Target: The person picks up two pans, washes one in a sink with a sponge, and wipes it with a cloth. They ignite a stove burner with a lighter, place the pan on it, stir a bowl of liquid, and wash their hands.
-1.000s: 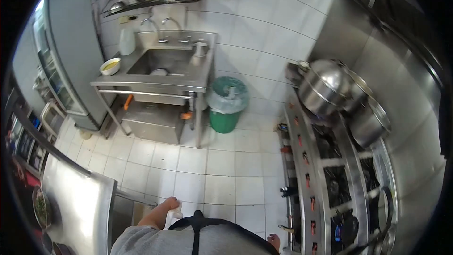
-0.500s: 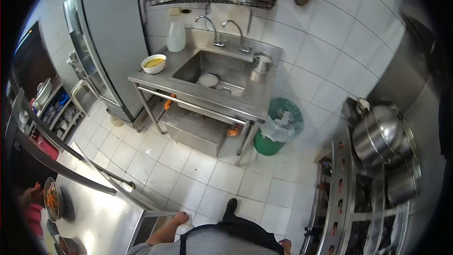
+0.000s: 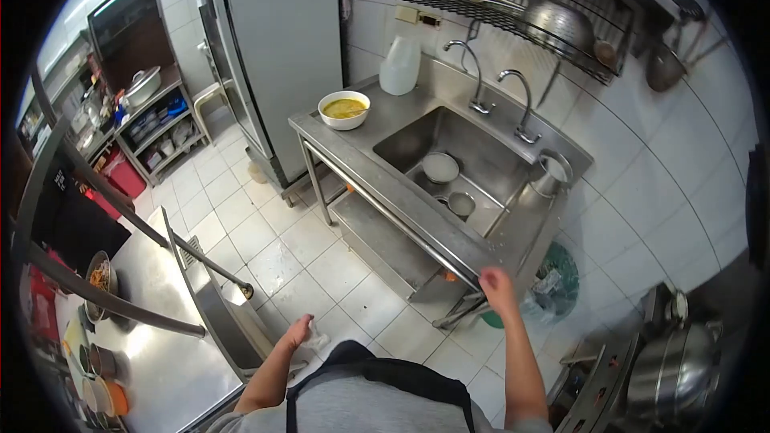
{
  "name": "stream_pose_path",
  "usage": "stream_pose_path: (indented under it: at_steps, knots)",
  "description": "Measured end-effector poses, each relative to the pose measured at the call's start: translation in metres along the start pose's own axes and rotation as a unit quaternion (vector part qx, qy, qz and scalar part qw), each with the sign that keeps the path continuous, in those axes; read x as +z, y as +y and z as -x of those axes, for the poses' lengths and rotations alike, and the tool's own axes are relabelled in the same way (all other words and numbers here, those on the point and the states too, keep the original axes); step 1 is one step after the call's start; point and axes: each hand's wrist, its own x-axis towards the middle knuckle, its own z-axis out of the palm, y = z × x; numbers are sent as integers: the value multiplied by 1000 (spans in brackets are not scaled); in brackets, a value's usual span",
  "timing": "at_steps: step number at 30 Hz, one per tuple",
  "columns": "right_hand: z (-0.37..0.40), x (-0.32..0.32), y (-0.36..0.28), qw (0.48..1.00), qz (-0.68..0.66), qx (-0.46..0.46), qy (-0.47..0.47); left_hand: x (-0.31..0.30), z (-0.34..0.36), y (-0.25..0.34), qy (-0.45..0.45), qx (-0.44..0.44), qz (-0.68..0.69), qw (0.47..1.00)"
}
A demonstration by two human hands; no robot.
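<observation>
My left hand (image 3: pixel 301 330) hangs low over the floor tiles, closed on a crumpled, whitish, thin thing (image 3: pixel 318 338) that looks like a cloth or a plastic bag. Stretched forward, my right hand (image 3: pixel 496 279) is at the front right corner of the steel sink unit (image 3: pixel 377 162), overlapping its edge in this view; its fingers are blurred. A white bowl (image 3: pixel 343 122) of yellow soup stands on the unit's left side. In the basin lie a pale round dish (image 3: pixel 440 167) and a small metal cup (image 3: pixel 460 204). A metal pitcher (image 3: pixel 549 175) stands right of the basin.
A white plastic jug (image 3: pixel 399 68) stands behind the bowl. A green bin (image 3: pixel 561 273) is beyond my right hand, and a stove with a big steel pot (image 3: pixel 672 373) at lower right. At left is a steel table (image 3: pixel 164 345) with a bowl of shredded vegetables (image 3: pixel 100 285).
I have moved closer to the sink, and the view has turned to the right. My right arm has risen from beside my body towards the sink's corner. The left hand keeps the whitish thing.
</observation>
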Motion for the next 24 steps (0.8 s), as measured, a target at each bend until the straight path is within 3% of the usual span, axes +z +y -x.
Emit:
stream_pose_path:
  at_steps: [1,2,4,7,10,13,14,16,19,22,24]
  knots:
    - [-49,18,-18,997,25,-64,-29,-10,-2,30,15,-43,122,991]
    - [-86,34,-71,991,47,-115,-53,-23,-10,54,22,-57,93,994]
    - [-155,79,-113,972,85,-174,-133,-51,-36,90,30,-87,29,995]
    - [-240,164,-134,933,156,-265,-188,-93,-103,139,72,42,241,967]
    - [-312,238,-149,924,245,-218,-199,-155,-179,211,-11,117,343,932]
    - [-391,292,-157,906,323,-220,-164,-213,-277,263,-29,156,337,928]
    - [-413,306,-156,908,337,-205,-142,-224,-310,284,-40,155,415,895]
    - [-456,332,-156,910,363,-175,-99,-265,-340,325,-32,64,307,949]
    - [-501,357,-144,885,432,-96,-144,-286,-411,338,-90,10,373,923]
    - [-526,365,-133,863,468,-89,-170,-287,-466,332,-213,35,403,890]
    - [-537,364,-128,847,484,-88,-200,-277,-479,330,-195,41,414,888]
